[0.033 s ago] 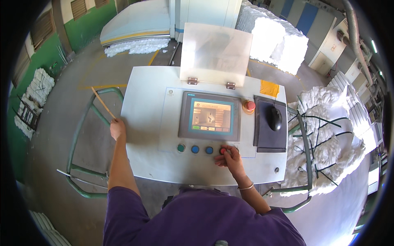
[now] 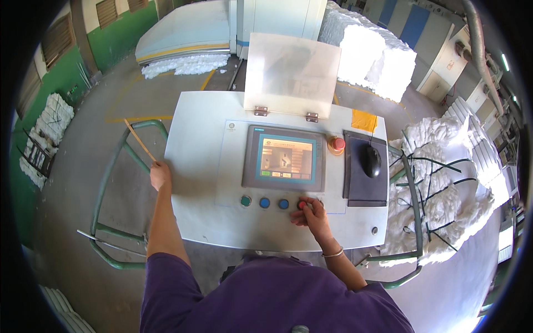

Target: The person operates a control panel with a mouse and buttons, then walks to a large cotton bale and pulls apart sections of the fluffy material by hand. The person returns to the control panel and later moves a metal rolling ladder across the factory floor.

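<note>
In my left hand (image 2: 160,175), at the left edge of the pale control panel (image 2: 205,222), the fingers are closed on a thin wooden stick (image 2: 140,140) that points up and away to the left. My right hand (image 2: 314,216) is at the right end of the button row, fingers curled. They partly cover a red push button (image 2: 302,205) and hide whatever is just right of it. Left of the red one are two blue buttons (image 2: 283,204) and a green button (image 2: 246,201). Above them a touchscreen (image 2: 286,159) is lit.
A red emergency-stop button (image 2: 337,145) and a black mouse (image 2: 371,162) on a dark pad sit on the panel's right. Behind, a clear cover (image 2: 292,75) stands raised. Green tube rails (image 2: 100,194) flank the console. White fibre bales (image 2: 444,188) lie to the right.
</note>
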{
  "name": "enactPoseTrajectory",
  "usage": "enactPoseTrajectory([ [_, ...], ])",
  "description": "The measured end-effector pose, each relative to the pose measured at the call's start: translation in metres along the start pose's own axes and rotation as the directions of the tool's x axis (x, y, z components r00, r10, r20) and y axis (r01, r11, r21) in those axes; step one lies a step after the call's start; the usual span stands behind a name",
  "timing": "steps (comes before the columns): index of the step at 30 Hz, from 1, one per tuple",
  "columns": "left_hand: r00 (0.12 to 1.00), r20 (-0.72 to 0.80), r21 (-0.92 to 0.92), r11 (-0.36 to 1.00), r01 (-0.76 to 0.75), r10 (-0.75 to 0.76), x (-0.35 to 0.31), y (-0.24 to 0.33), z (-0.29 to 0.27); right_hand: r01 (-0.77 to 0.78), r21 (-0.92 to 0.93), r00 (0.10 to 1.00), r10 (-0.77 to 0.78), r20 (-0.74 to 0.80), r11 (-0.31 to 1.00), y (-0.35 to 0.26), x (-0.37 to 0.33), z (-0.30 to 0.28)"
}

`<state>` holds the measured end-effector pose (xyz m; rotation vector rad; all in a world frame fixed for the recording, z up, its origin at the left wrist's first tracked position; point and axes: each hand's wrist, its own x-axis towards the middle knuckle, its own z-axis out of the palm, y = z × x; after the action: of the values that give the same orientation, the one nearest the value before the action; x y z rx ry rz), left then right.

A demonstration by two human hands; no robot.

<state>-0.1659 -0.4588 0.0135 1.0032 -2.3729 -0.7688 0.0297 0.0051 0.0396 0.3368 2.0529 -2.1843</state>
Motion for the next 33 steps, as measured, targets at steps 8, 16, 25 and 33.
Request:
enactPoseTrajectory([
  [8, 0.998, -0.054, 0.025, 1.0, 0.014, -0.012, -0.001, -0.003, 0.003, 0.025, -0.042, 0.999, -0.026, -0.028, 0.999, -0.004, -0.006, 0.006],
  [16, 0.998, -0.065, -0.043, 0.999, -0.021, 0.018, -0.012, -0.003, -0.005, 0.029, -0.046, 0.999, -0.031, -0.041, 0.999, 0.001, -0.005, 0.005],
  [25, 0.996, -0.078, -0.031, 0.998, -0.049, 0.046, -0.015, -0.003, -0.007, 0.045, -0.039, 0.998, -0.046, -0.029, 0.998, 0.004, -0.004, 0.003],
  [33, 0.99, -0.117, -0.012, 0.997, -0.082, 0.08, -0.012, -0.006, -0.001, 0.047, -0.022, 0.998, -0.048, -0.036, 0.999, -0.002, -0.007, 0.006],
])
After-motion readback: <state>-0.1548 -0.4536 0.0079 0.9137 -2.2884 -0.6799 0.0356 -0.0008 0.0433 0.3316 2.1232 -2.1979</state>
